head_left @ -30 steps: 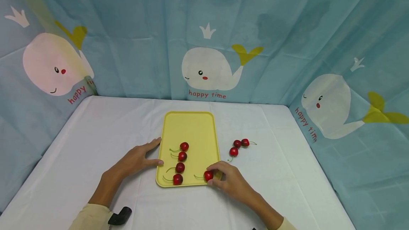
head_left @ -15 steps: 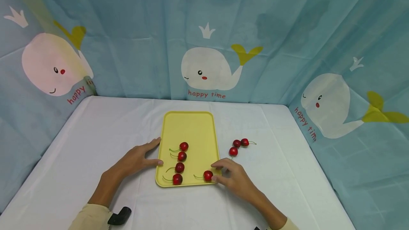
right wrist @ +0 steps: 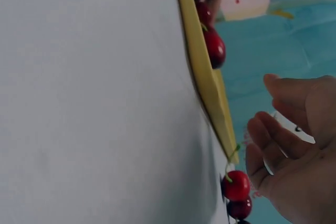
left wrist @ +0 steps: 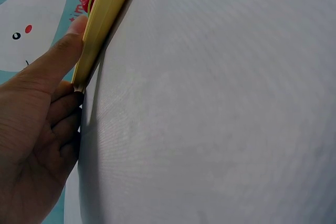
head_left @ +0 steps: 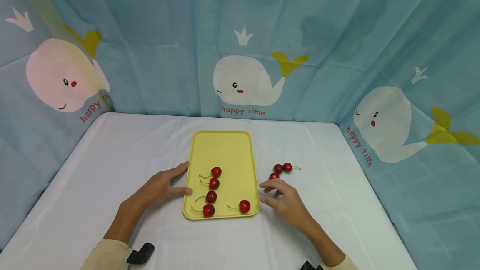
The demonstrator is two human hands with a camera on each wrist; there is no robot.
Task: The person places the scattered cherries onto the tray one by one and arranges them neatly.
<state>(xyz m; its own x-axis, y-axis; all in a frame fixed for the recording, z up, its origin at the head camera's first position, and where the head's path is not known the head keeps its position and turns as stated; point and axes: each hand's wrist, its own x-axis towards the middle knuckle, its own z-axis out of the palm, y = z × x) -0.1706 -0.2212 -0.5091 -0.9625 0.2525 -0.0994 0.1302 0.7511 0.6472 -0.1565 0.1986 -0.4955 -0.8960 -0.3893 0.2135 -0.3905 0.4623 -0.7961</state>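
A shallow yellow tray (head_left: pixel 225 149) lies on the white-covered table. Along its left side several cherries with stems, the lowest of them a dark red cherry (head_left: pixel 208 210), form a column. One more cherry (head_left: pixel 244 206) sits alone at the tray's lower right. My left hand (head_left: pixel 160 186) touches the tray's left edge, thumb and forefinger spread; in the left wrist view the thumb (left wrist: pixel 58 53) lies against the rim. Just off the tray's right edge, my right hand (head_left: pixel 286 205) holds nothing, its fingers loosely bent. Beyond it lie three loose cherries (head_left: pixel 278 168), one partly hidden by that hand.
White cloth (head_left: pixel 123 153) covers the table. A blue curtain (head_left: pixel 161 53) printed with whales hangs behind it and along both sides. Near the left sleeve a black curved piece (head_left: pixel 141 253) shows, and another dark piece (head_left: pixel 310 266) lies by the right sleeve.
My right hand has let go of the lone cherry at the tray's lower right and drawn back to the right, off the tray. The left hand has stayed at the edge.
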